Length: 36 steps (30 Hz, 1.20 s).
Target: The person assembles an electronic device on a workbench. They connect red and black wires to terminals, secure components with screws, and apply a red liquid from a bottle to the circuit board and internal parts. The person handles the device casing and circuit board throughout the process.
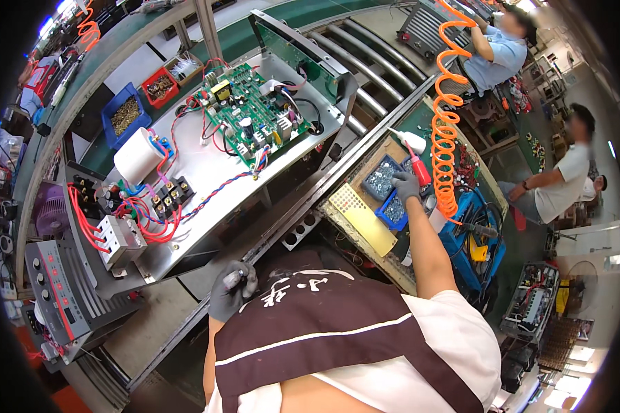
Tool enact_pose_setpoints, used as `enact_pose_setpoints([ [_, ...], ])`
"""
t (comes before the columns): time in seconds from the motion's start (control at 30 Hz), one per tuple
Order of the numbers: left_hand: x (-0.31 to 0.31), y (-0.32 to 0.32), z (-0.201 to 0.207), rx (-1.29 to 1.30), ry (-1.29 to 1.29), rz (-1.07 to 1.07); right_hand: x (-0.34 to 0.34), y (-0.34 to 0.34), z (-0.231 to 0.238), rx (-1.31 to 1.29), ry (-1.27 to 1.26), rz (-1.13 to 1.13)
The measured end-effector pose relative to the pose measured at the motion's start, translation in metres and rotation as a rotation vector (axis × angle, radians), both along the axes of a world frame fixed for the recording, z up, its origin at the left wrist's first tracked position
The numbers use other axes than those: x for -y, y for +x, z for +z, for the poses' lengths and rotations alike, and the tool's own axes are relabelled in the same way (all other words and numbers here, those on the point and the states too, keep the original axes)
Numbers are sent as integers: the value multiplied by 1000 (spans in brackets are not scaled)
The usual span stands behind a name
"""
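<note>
My left hand (235, 285), in a grey glove, is held low beside the bench edge with its fingers curled. Something small and shiny shows at those fingers, too small to name. My right hand (405, 185), also gloved in grey, reaches down at a grey-blue bin (380, 177) and a blue bin (390, 210), both with small metal fasteners. Its fingers are bent together; what is between them is hidden. A red and white squeeze bottle (417, 165) lies just beyond that hand. At my left an open metal chassis (207, 227) carries a green circuit board (255, 113).
An orange coiled air hose (446, 138) hangs right of my right arm. A yellow card with holes (362, 219) lies by the bins. A blue tool box (470, 241) stands at the right. Rollers (372, 62) run behind. Two people (499, 55) are farther off.
</note>
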State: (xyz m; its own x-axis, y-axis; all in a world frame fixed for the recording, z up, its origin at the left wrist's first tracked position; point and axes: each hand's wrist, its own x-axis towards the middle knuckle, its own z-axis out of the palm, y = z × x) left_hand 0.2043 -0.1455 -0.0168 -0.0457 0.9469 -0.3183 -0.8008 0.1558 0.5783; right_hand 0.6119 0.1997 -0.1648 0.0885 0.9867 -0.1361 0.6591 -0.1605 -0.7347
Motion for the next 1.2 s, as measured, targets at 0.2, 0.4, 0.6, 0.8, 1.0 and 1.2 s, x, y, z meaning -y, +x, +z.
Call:
enact_pose_setpoints([
  [0.2,3,-11,-7,201,-40,-68,-1,-39,0,805,-44,372],
  [0.4,-8,-12,-2,230,-73,-157,0,-35,-10,793,88,338],
  [0.6,-12,-5,-5,188,-14,-153,12,-32,4,497,124,212],
  [0.8,-26,1,1,169,-64,-159,15,-25,3,368,80,148],
  [1.0,-36,10,12,185,-60,-183,12,-14,-1,291,-19,129],
  [1.2,-33,16,7,221,-50,-184,12,-12,6,225,-15,166],
])
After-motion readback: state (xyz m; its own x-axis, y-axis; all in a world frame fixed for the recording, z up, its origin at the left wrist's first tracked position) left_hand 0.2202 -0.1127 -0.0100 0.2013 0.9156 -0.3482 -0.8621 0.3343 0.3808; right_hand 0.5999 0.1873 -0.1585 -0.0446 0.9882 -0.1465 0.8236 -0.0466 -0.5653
